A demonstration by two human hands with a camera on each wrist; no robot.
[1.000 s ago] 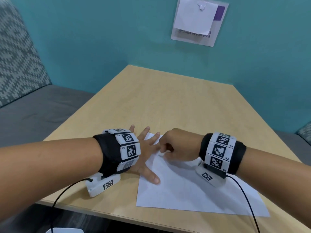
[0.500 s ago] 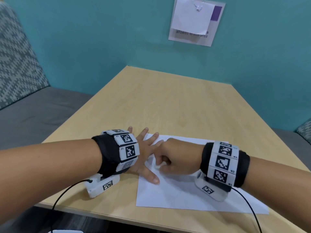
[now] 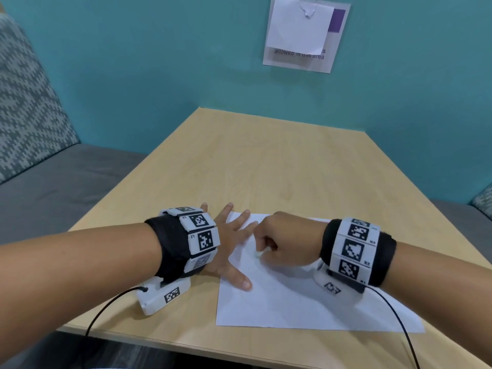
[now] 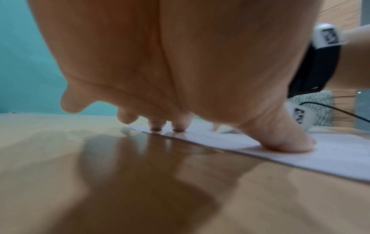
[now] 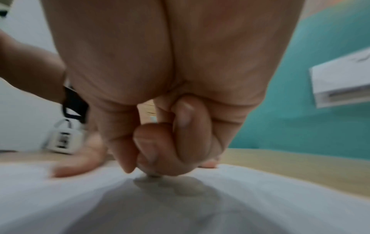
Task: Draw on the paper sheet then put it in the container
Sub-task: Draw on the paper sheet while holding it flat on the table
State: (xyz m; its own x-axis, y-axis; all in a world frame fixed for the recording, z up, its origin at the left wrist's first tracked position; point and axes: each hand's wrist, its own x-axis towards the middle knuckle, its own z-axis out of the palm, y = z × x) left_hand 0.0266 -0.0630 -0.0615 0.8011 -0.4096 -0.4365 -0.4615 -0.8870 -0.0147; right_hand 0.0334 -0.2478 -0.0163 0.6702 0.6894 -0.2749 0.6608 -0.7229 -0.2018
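A white paper sheet [image 3: 292, 302] lies flat near the front edge of the wooden table [image 3: 279, 169]. My left hand [image 3: 234, 251] presses on the sheet's left edge with fingers spread and straight; the thumb [image 4: 286, 142] and two fingertips rest on the paper [image 4: 330, 152]. My right hand [image 3: 259, 251] is curled into a fist over the sheet's upper left part, right beside the left fingers. It pinches a small white drawing stub [image 3: 257, 253], whose tip touches the paper [image 5: 260, 197] under the fingers [image 5: 180, 134]. No container is in view.
A grey bench seat [image 3: 61, 187] with a patterned cushion runs along the table's left side. The teal wall behind carries a paper notice [image 3: 303, 33]. Black cables [image 3: 399, 323] trail from both wrist cameras over the table's near edge.
My right hand has slid a little nearer down the sheet with the stub on the paper. The left hand has stayed pressed on the sheet's edge.
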